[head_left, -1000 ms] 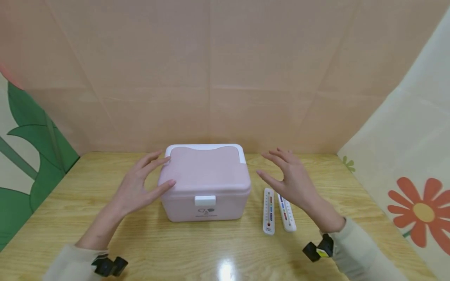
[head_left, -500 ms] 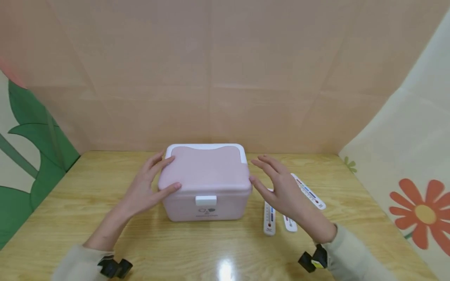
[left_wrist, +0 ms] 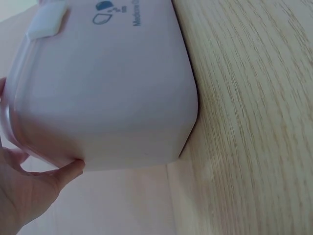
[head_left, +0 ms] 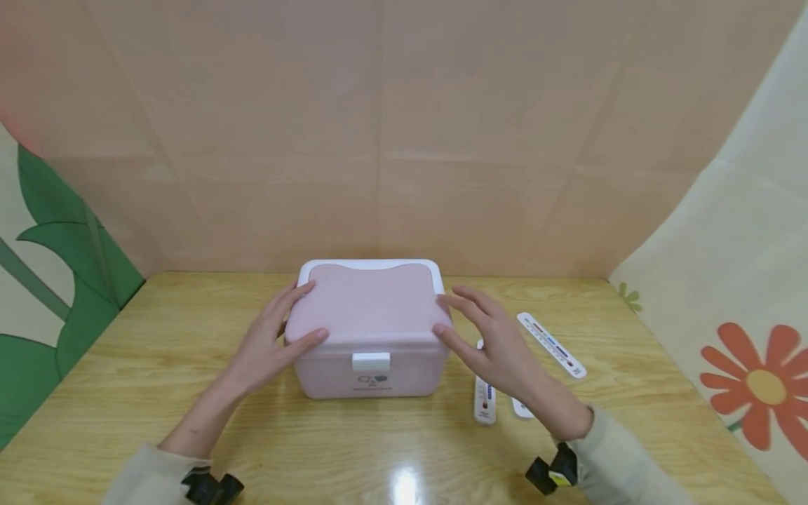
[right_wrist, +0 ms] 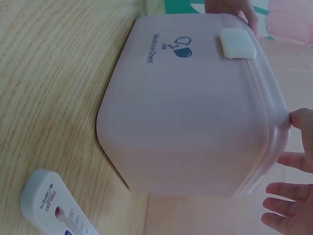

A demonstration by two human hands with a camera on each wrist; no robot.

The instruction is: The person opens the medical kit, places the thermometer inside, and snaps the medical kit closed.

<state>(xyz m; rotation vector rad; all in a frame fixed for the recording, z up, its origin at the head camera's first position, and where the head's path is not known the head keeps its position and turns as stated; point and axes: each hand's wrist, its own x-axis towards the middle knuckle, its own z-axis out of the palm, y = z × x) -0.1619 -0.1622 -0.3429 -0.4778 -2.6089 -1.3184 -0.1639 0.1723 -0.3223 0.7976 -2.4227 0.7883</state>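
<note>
A pink box [head_left: 372,301] with a white-rimmed lid and a white front latch [head_left: 371,362] stands upright on the table, lid closed. My left hand [head_left: 259,351] rests on the lid's left side, thumb near the front corner; in the left wrist view a finger of that hand [left_wrist: 29,196] touches the box's side [left_wrist: 107,88]. The right hand [head_left: 508,351] has its thumb and a finger at the lid's right edge. In the right wrist view its thumb touches the lid, with the other fingers [right_wrist: 288,200] spread.
Right of the box lie three white thermometer strips: one slanted [head_left: 551,345], one upright in view [head_left: 485,403] and one mostly hidden under the right hand [head_left: 522,408]. Patterned cloth [head_left: 764,382] hangs at the sides and a plain backdrop [head_left: 379,140] behind.
My right hand has moved left from beside the box to the lid's edge, uncovering the slanted strip. The left hand has shifted slightly right on the lid. The box has barely moved.
</note>
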